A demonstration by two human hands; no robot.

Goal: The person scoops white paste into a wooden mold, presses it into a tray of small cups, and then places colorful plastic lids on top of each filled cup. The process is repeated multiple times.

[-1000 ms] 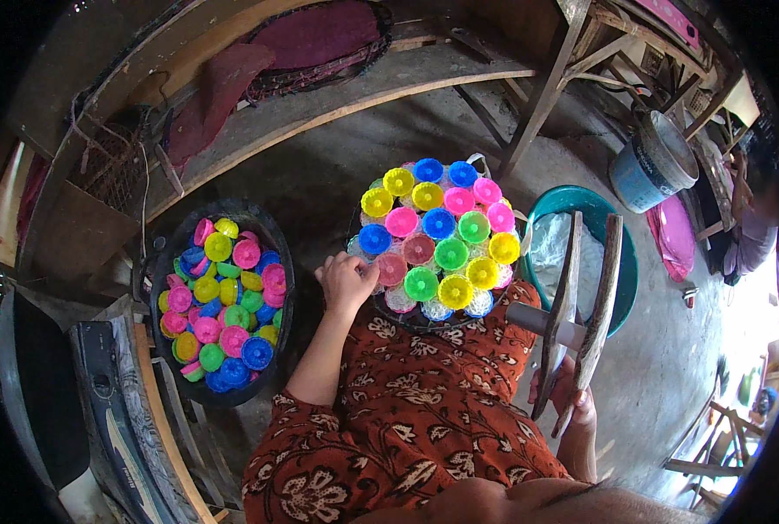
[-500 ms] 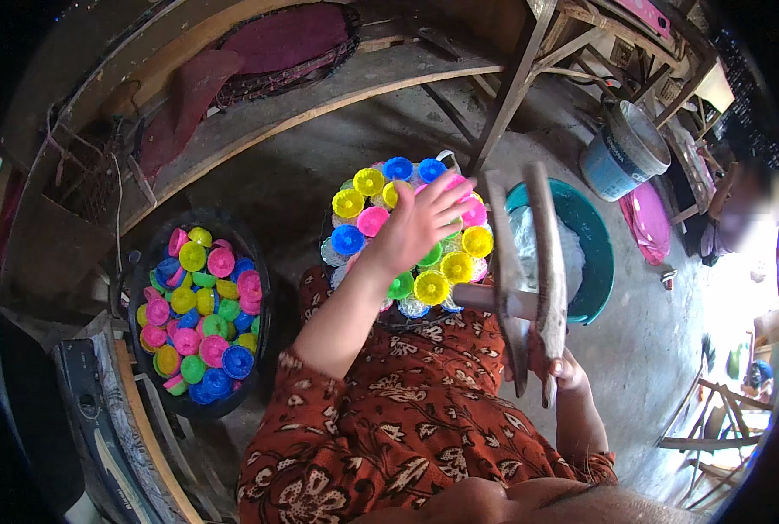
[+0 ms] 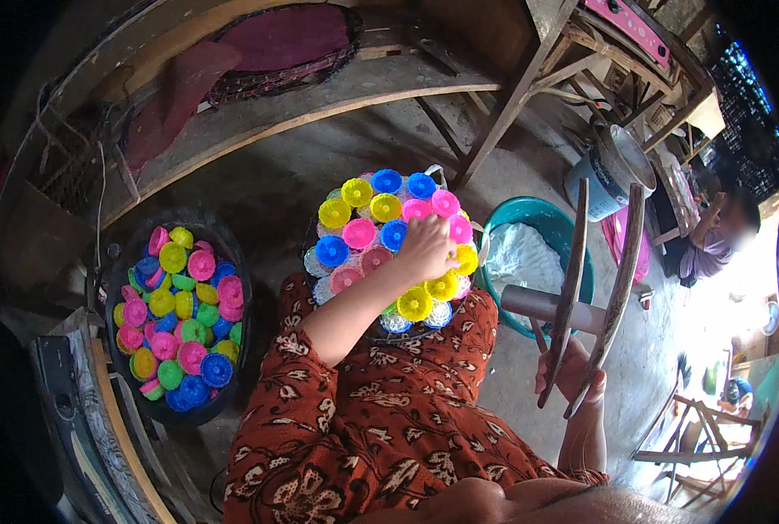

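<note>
Bright plastic cups in yellow, pink, blue and green sit in a round cluster in front of my lap, such as a yellow cup (image 3: pixel 414 304) near its front edge. Whitish, lacy-looking pieces show beneath and between them. My left hand (image 3: pixel 426 249) reaches onto the right part of the cluster. Its fingers bend down among the cups and hide what they grip. Out to the right, my right hand (image 3: pixel 573 371) is closed around the lower end of a wooden frame (image 3: pixel 621 271), made of two long curved bars crossed by a grey tube.
At left, a black tub (image 3: pixel 243 349) holds many similar coloured cups. A teal basin (image 3: pixel 586 262) with white material stands right of the cluster. Beyond it is a grey-blue bucket (image 3: pixel 594 179). A wooden bench (image 3: pixel 319 113) spans the back. Another person (image 3: pixel 708 244) sits far right.
My left hand has come down from above the cluster, fingers spread, onto the cups with fingers bent. My right hand has swung the wooden frame rightward, away from my lap. The view has shifted slightly.
</note>
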